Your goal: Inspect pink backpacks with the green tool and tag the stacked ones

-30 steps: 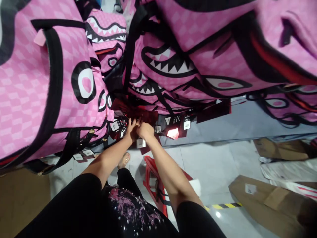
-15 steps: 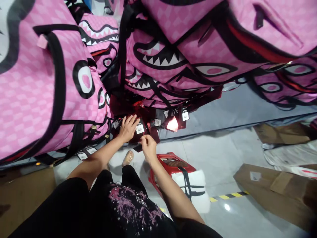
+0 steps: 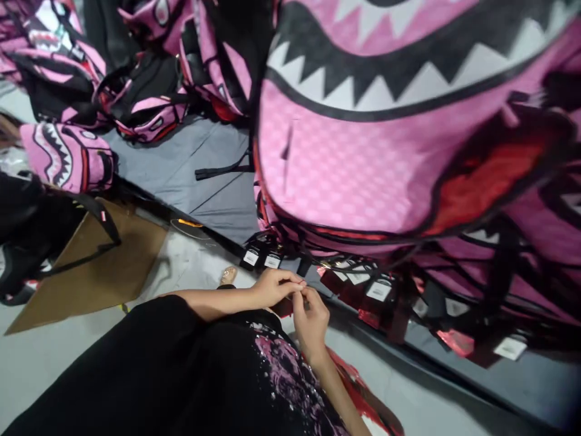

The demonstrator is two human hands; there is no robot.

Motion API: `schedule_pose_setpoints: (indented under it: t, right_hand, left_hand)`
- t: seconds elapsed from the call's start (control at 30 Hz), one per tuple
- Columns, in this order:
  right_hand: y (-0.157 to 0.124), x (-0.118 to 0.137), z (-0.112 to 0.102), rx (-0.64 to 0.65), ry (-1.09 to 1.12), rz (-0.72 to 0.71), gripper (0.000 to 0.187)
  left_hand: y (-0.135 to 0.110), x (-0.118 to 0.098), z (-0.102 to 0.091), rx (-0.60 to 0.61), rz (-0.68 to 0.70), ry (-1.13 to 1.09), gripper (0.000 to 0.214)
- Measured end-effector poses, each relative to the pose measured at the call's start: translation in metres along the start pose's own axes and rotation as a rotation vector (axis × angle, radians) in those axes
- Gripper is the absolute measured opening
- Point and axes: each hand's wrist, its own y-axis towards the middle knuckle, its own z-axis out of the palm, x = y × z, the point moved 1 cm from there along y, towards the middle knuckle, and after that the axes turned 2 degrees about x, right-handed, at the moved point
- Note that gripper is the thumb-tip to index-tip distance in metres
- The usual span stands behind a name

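My left hand (image 3: 276,288) and my right hand (image 3: 311,316) meet in front of my body, fingertips pinched together at the edge of the table. What they pinch is too small to make out. Just beneath the fingers shows a bit of dark red (image 3: 285,307), partly hidden by the hands. Right above stands a large pink checked bag (image 3: 345,163) with a shark-mouth print and black trim. Black tags with white labels (image 3: 272,261) hang along its lower edge, close to my left hand. More dark red tags with a white label (image 3: 379,290) lie to the right.
Several pink and black backpacks (image 3: 149,103) lie on the grey table cover (image 3: 195,175) at the back left. A small pink shark bag (image 3: 68,156) sits at the far left, above a cardboard box (image 3: 113,260). A red stool (image 3: 358,387) stands by my right forearm.
My view has turned left, bringing backpacks and cardboard into sight. My hands, apart before with the left spread over the tags, have come together in a pinch.
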Motion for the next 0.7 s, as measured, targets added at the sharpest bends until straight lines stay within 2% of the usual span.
schedule_pose_setpoints:
  t: [0.07, 0.17, 0.23, 0.3, 0.37, 0.47, 0.6, 0.7]
  right_hand:
    - [0.009, 0.028, 0.025, 0.053, -0.057, -0.092, 0.02]
    - [0.029, 0.069, 0.048, 0.001, -0.22, -0.226, 0.022]
    - [0.048, 0.093, 0.056, -0.078, -0.355, -0.238, 0.034]
    - [0.067, 0.112, 0.059, -0.148, -0.509, -0.197, 0.043]
    - [0.082, 0.126, 0.059, -0.207, -0.697, -0.149, 0.045]
    - [0.089, 0.134, 0.056, -0.268, -0.892, -0.099, 0.04]
    - [0.08, 0.13, 0.054, -0.291, -0.847, -0.117, 0.029]
    - [0.076, 0.128, 0.055, -0.31, -0.778, -0.041, 0.032]
  left_hand:
    - [-0.012, 0.003, -0.046, -0.092, 0.01, -0.026, 0.022]
    - [-0.011, 0.005, -0.109, -0.207, 0.038, -0.02, 0.022]
    - [0.0, 0.003, -0.142, -0.233, 0.075, 0.008, 0.02]
    - [0.015, -0.002, -0.166, -0.216, 0.129, 0.045, 0.017]
    - [0.029, -0.01, -0.181, -0.168, 0.195, 0.086, 0.016]
    - [0.049, -0.023, -0.189, -0.07, 0.286, 0.148, 0.015]
    - [0.069, -0.034, -0.187, 0.058, 0.362, 0.221, 0.015]
    - [0.079, -0.036, -0.186, 0.117, 0.384, 0.255, 0.016]
